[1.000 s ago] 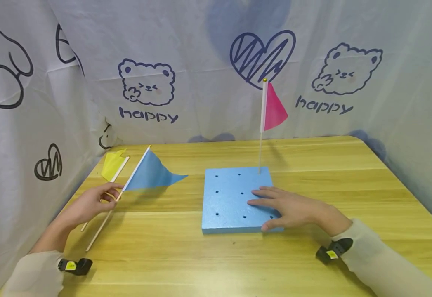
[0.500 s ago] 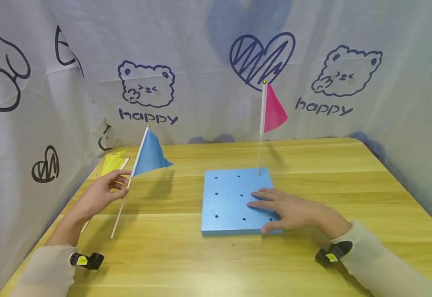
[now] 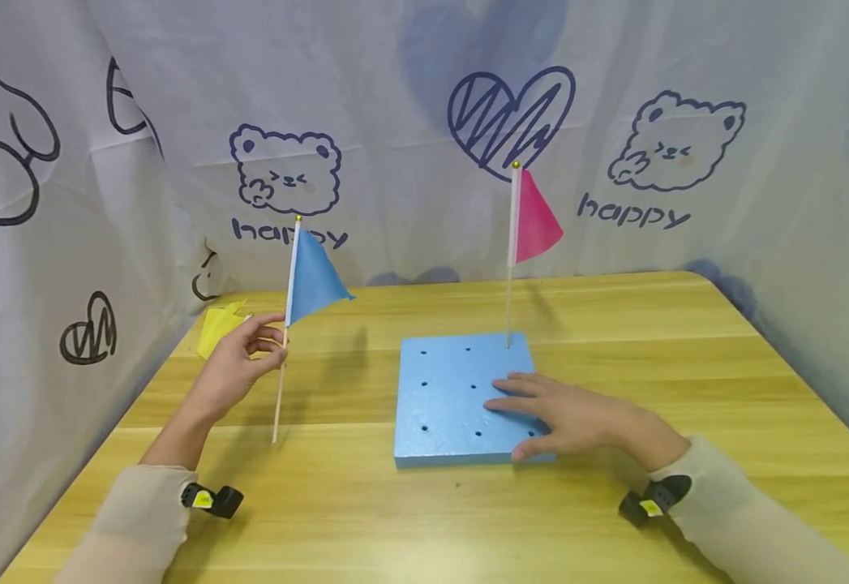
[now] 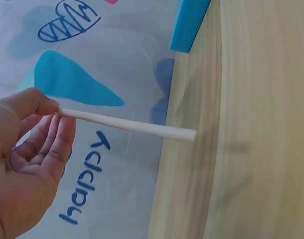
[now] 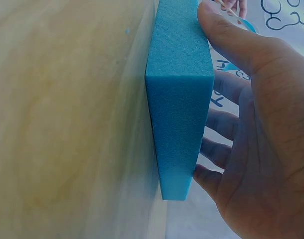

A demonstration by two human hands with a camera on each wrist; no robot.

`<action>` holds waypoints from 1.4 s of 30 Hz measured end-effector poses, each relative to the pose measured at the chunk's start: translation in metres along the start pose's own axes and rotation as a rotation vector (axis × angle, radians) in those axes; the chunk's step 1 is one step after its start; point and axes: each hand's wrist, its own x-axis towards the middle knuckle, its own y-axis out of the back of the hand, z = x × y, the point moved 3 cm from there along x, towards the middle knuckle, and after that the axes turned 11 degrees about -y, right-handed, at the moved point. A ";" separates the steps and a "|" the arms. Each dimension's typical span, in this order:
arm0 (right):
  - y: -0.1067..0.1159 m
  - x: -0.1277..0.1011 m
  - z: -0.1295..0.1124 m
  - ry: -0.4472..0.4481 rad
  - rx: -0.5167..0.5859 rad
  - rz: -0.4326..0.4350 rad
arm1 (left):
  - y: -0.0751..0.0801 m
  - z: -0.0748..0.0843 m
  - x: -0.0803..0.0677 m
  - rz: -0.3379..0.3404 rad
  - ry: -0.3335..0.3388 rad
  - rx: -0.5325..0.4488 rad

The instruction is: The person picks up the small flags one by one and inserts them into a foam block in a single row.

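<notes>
My left hand pinches the thin stick of a blue flag just below the cloth. The flag stands nearly upright, its lower end over the table left of the foam board. In the left wrist view the bare wooden stick juts out from thumb and fingers. My right hand rests with spread fingers on the right part of the light blue foam board, which has several small holes. A pink flag stands upright in the board's back right corner. In the right wrist view the fingertips lie along the board's top.
A yellow flag lies at the table's back left, partly hidden behind my left hand. The wooden table ends at a white curtain printed with bears and hearts, which also hangs at both sides.
My left hand has lifted the blue flag off the table's left side, carried it rightward and turned it from slanted to nearly upright. My right hand keeps its place on the board.
</notes>
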 end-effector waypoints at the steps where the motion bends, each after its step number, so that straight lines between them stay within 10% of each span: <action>1: -0.001 0.000 0.000 -0.001 0.000 -0.002 | -0.002 0.001 0.002 0.010 0.004 -0.001; 42: -0.002 0.000 0.002 0.013 0.006 0.013 | -0.091 0.037 0.113 0.271 -0.098 -0.382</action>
